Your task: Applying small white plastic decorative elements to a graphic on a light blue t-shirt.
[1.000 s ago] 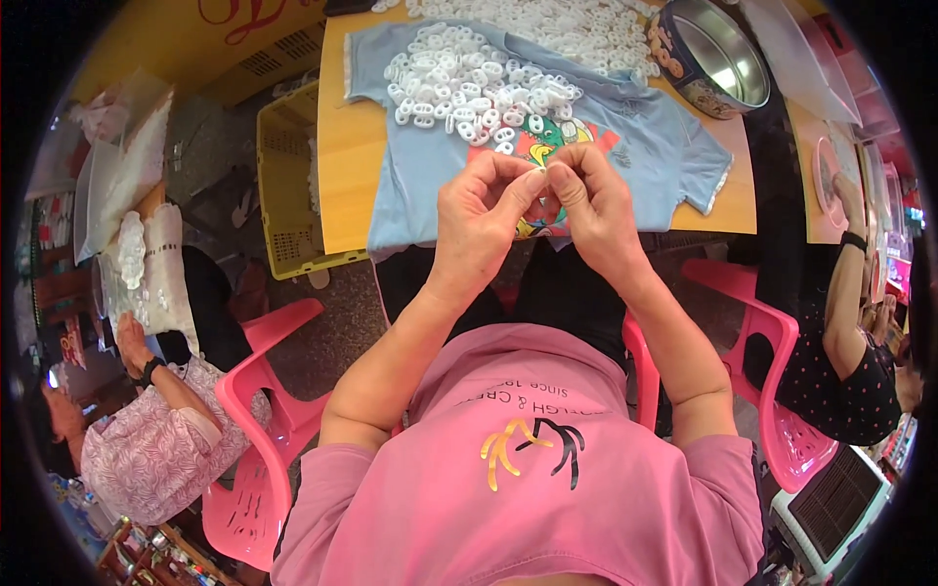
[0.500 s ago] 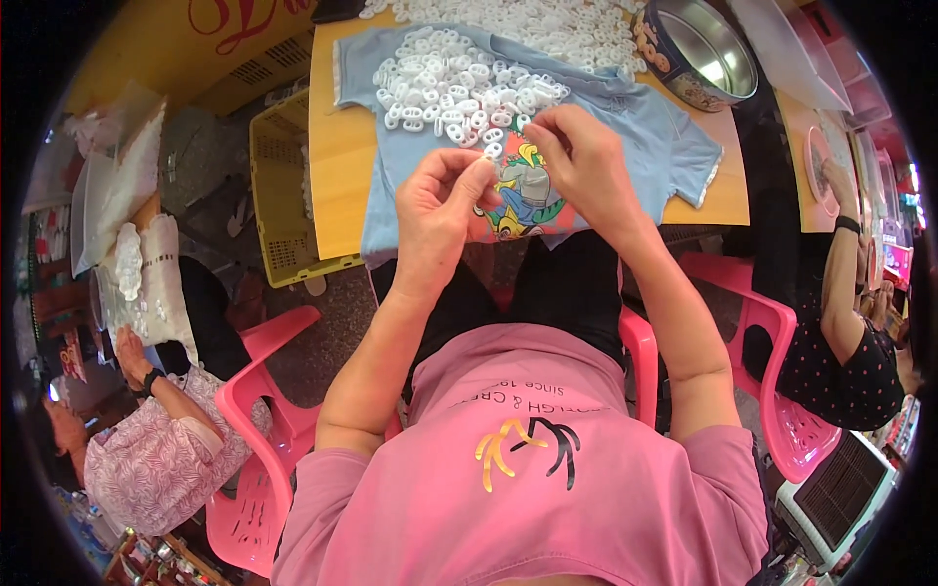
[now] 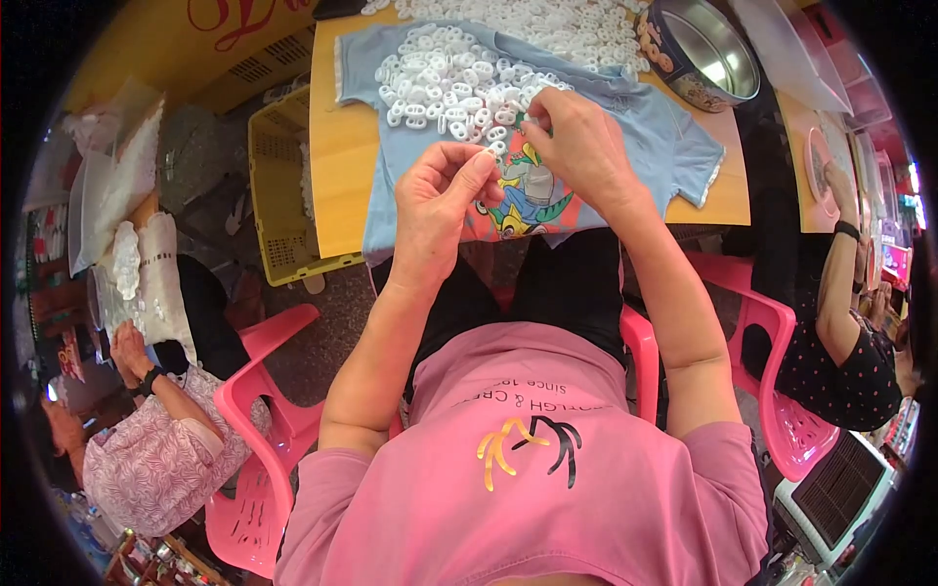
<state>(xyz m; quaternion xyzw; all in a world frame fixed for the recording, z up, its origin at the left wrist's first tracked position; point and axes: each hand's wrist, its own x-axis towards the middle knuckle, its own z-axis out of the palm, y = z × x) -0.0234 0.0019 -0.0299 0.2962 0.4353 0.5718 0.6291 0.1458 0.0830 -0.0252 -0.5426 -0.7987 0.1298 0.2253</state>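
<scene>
A light blue child's shirt (image 3: 645,127) with a cartoon print lies spread on the wooden table (image 3: 337,166). A heap of small white plastic rings (image 3: 440,83) sits on the shirt. My left hand (image 3: 440,210) hovers over the shirt's lower edge, thumb and forefinger pinched together on something too small to make out. My right hand (image 3: 581,146) reaches to the near edge of the heap, its fingertips closed on a white ring.
A round metal tin (image 3: 703,54) stands at the table's far right. A yellow plastic crate (image 3: 278,186) sits left of the table. Pink plastic chairs (image 3: 254,391) flank me. A person in a floral top (image 3: 156,449) sits at left, another in a dotted top (image 3: 850,371) at right.
My hands have separated from in front of me. The right hand has moved forward to the ring heap, and the left has drifted left and lower.
</scene>
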